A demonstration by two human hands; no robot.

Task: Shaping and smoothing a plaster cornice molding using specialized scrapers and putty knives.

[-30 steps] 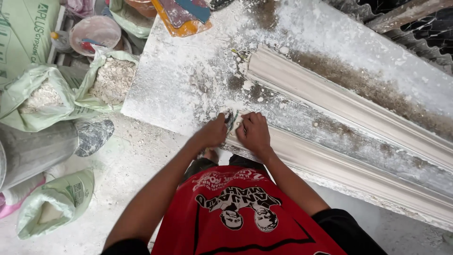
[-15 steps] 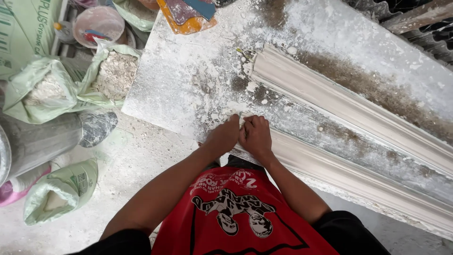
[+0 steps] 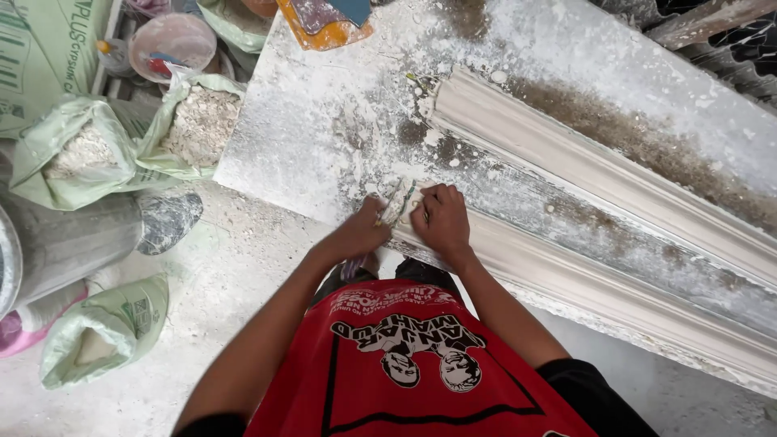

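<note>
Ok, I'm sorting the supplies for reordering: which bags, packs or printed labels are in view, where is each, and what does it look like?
Large sack: top left corner, pale green with darker green print.
Two open bags: left of the work table, light green plastic, filled with whitish powder.
Small bag: on the floor, lower left, green, slumped, with a small dark printed mark.
Flat packet: table's top edge, orange and blue.
</note>
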